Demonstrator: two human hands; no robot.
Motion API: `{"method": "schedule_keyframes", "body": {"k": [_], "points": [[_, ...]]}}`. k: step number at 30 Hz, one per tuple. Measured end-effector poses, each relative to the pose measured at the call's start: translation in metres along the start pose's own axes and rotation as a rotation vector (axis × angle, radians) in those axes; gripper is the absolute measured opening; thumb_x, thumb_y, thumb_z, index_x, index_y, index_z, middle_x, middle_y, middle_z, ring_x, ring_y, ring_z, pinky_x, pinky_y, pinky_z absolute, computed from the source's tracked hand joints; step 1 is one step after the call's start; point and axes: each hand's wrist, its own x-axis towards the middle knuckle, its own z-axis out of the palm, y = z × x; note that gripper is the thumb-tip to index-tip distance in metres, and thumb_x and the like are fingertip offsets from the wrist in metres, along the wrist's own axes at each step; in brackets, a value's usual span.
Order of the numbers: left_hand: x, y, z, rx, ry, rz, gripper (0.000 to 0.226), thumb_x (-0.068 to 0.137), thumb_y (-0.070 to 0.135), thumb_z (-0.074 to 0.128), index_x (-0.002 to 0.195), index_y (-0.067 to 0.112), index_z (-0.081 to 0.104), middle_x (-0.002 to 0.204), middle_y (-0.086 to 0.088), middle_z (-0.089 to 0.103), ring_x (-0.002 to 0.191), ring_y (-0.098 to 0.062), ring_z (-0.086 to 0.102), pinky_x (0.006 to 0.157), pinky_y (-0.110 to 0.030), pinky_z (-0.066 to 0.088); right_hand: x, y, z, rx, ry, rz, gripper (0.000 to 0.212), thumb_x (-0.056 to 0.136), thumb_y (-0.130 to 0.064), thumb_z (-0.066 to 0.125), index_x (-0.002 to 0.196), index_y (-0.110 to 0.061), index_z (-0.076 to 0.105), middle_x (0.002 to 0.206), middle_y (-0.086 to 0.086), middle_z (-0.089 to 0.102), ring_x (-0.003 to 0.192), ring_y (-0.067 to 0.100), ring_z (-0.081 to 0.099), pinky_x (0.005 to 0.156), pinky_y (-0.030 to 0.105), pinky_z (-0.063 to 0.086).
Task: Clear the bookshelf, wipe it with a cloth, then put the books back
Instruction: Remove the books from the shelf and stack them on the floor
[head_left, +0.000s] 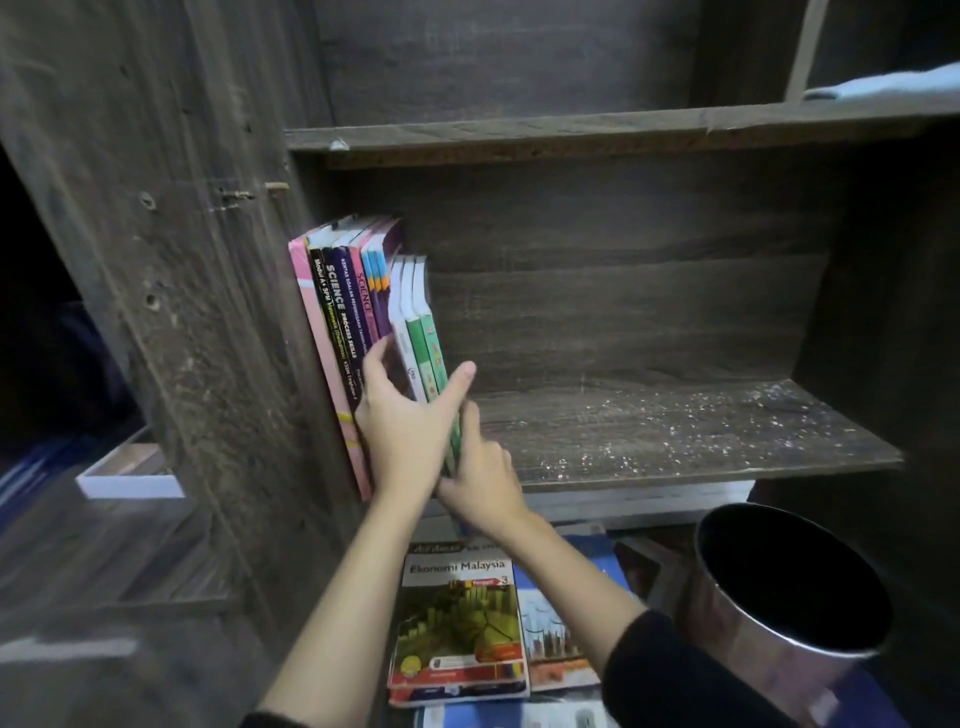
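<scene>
green books (429, 332) upright | left hand (410, 422) grips them | right hand (484, 479) touches base, hold unclear

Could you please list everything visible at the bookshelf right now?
Upright books: about ten, pink, black, purple, white, green, left end of middle shelf.
Middle shelf: one, dark wood with white specks.
Flat books: several, mixed colours, below the shelf.
Bin: one, metallic, lower right.
Cloth: one, pale blue, upper shelf, right.
Left hand: one, gripping the shorter upright books.
Right hand: one, against the same books' right side.
</scene>
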Motion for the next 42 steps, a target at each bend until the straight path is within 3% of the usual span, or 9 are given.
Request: {"method": "schedule_keyframes", "body": {"k": [3, 6, 9, 14, 18, 23, 25, 29, 42], "points": [[0.004, 0.004, 0.002, 0.137, 0.072, -0.002, 0.058, 0.076, 0.025, 0.071, 0.129, 0.013, 0.047, 0.119, -0.007, 0.062, 0.111, -0.023, 0.057, 0.093, -0.027, 0.042, 0.013, 0.02, -0.025, 0.395, -0.238, 0.027, 0.061, 0.076, -0.015, 0.062, 0.124, -0.047, 0.04, 0.122, 0.011, 0.061, 0.098, 0.023, 0.061, 0.085, 0.033, 0.052], [0.0, 0.006, 0.005, 0.198, 0.095, 0.003, 0.046, 0.082, 0.023, 0.063, 0.123, 0.009, 0.048, 0.115, -0.01, 0.062, 0.105, -0.026, 0.056, 0.082, -0.028, 0.042, 0.043, 0.034, -0.037, 0.536, -0.212, 0.101, 0.046, 0.082, 0.005, 0.048, 0.115, -0.028, 0.056, 0.124, 0.017, 0.059, 0.096, 0.017, 0.057, 0.076, 0.028, 0.051], [-0.001, 0.0, 0.005, 0.166, 0.115, 0.022, 0.042, 0.084, 0.025, 0.062, 0.12, 0.007, 0.051, 0.115, -0.009, 0.063, 0.103, -0.025, 0.057, 0.081, -0.028, 0.044, 0.08, 0.034, -0.028, 0.473, 0.002, 0.164, 0.049, 0.084, 0.009, 0.052, 0.128, -0.012, 0.049, 0.126, 0.013, 0.058, 0.116, 0.025, 0.055, 0.1, 0.045, 0.046], [-0.004, -0.013, -0.011, 0.045, 0.104, 0.079, 0.025, 0.08, 0.022, 0.067, 0.101, 0.014, 0.056, 0.101, 0.002, 0.069, 0.088, -0.008, 0.064, 0.076, -0.02, 0.05, 0.121, 0.032, -0.017, 0.429, 0.039, 0.212, 0.07, 0.087, -0.007, 0.061, 0.147, -0.008, 0.024, 0.144, 0.013, 0.041, 0.128, 0.021, 0.044, 0.1, 0.021, 0.033], [-0.012, -0.031, -0.025, -0.208, 0.101, 0.015, 0.023, 0.077, 0.011, 0.068, 0.09, 0.024, 0.054, 0.085, 0.013, 0.066, 0.076, 0.008, 0.062, 0.067, -0.015, 0.052, 0.128, 0.032, -0.025, 0.588, 0.026, 0.284, 0.061, 0.074, -0.007, 0.054, 0.133, -0.01, 0.041, 0.107, 0.007, 0.058, 0.081, 0.012, 0.058, 0.059, 0.02, 0.047], [-0.024, -0.034, -0.023, -0.638, 0.225, -0.062, 0.036, 0.065, 0.0, 0.052, 0.096, 0.018, 0.052, 0.082, 0.01, 0.065, 0.075, 0.0, 0.065, 0.063, -0.014, 0.05, 0.126, 0.032, -0.03, 0.591, -0.037, 0.269, 0.045, 0.036, 0.0, 0.036, 0.079, -0.003, 0.048, 0.08, 0.016, 0.055, 0.077, 0.026, 0.054, 0.058, 0.027, 0.039], [-0.027, -0.031, -0.021, -0.654, 0.277, -0.054, 0.039, 0.068, -0.002, 0.059, 0.099, 0.02, 0.05, 0.089, 0.005, 0.062, 0.079, 0.0, 0.066, 0.065, -0.013, 0.05, 0.121, 0.024, -0.032, 0.558, -0.019, 0.285, 0.025, 0.049, 0.007, 0.033, 0.067, -0.007, 0.042, 0.067, 0.01, 0.054, 0.069, 0.023, 0.053, 0.048, 0.02, 0.034], [-0.029, -0.025, -0.02, -0.662, 0.381, -0.113, 0.041, 0.067, 0.008, 0.08, 0.097, 0.025, 0.057, 0.093, 0.012, 0.067, 0.087, 0.001, 0.068, 0.068, -0.012, 0.052, 0.112, 0.018, -0.033, 0.561, 0.091, 0.296, 0.029, 0.067, 0.016, 0.029, 0.062, -0.01, 0.041, 0.044, -0.005, 0.053, 0.053, 0.014, 0.052, 0.037, 0.012, 0.03], [-0.083, -0.028, -0.021, -0.629, 0.405, -0.297, 0.04, 0.062, 0.025, 0.077, 0.098, 0.018, 0.062, 0.093, 0.008, 0.069, 0.081, 0.001, 0.068, 0.064, -0.011, 0.051, 0.053, 0.045, -0.046, 0.509, 0.094, 0.411, 0.028, 0.078, 0.011, 0.033, 0.077, -0.012, 0.048, 0.069, 0.004, 0.061, 0.066, 0.019, 0.063, 0.048, 0.023, 0.043]]}}
